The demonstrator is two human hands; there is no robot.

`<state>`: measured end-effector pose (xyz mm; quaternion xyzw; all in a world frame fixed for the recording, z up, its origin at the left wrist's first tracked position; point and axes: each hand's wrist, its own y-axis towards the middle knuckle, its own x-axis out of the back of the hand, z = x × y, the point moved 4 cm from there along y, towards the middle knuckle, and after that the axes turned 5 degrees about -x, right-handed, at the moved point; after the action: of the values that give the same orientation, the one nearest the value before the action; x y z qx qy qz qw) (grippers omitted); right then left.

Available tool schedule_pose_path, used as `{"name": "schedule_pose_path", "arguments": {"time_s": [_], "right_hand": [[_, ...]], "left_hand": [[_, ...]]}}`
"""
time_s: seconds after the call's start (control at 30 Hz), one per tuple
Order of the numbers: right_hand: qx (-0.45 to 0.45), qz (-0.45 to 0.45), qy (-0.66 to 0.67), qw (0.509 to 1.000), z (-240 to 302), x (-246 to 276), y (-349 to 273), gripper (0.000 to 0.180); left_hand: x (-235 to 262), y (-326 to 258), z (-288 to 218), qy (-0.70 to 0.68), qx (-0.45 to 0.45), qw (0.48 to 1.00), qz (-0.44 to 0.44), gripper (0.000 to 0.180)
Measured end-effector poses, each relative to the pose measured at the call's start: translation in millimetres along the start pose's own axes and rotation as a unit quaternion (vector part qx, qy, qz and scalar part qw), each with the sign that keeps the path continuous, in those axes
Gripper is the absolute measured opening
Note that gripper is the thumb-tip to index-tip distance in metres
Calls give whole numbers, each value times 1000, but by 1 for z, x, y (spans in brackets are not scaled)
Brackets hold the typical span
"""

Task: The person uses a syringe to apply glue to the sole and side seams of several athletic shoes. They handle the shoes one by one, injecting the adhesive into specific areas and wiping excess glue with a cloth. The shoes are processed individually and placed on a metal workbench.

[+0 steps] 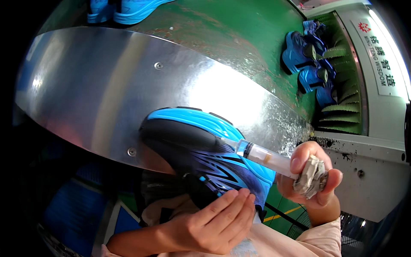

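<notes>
A blue and black running shoe point(205, 145) lies tilted over the near edge of the metal table, its bright blue sole turned away from me. My left hand point(224, 220) holds it by the upper near the collar, fingers pressed together; the thumb is hidden. In my right hand point(310, 171) is a clear plastic syringe point(267, 157), its plunger end wrapped in a crumpled, whitish wad point(311, 176). The syringe's narrow tip touches or nearly touches the seam where the upper meets the sole; exact contact is hard to tell.
Beyond the metal table point(128, 85) runs a green conveyor belt point(222, 38). Blue shoes point(132, 9) stand on it at the far left. More shoes point(302, 55) sit at the right, by a machine opening with green strip curtains point(342, 103). The machine's pale housing point(368, 167) borders the right side.
</notes>
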<state>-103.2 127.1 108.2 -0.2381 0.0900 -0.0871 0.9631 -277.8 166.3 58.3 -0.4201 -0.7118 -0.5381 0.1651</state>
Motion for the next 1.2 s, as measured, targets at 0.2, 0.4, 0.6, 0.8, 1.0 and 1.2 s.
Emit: {"name": "schedule_pose_path", "arguments": {"time_s": [0.2, 0.4, 0.6, 0.8, 1.0, 1.2], "right_hand": [[32, 4, 68, 997, -29, 10, -22, 86], [46, 8, 94, 994, -50, 17, -34, 87], [49, 15, 125, 991, -67, 26, -50, 86], [74, 42, 195, 977, -89, 37, -66, 84], [72, 35, 236, 969, -107, 48, -82, 85], [67, 16, 208, 976, -121, 65, -91, 87]], "left_hand": [[4, 8, 1, 9, 13, 999, 29, 16], [6, 13, 0, 25, 29, 999, 38, 13], [6, 12, -2, 55, 13, 997, 56, 12], [4, 13, -4, 63, 14, 995, 71, 13], [4, 19, -7, 82, 12, 994, 74, 12], [4, 34, -7, 91, 37, 987, 128, 18]]}}
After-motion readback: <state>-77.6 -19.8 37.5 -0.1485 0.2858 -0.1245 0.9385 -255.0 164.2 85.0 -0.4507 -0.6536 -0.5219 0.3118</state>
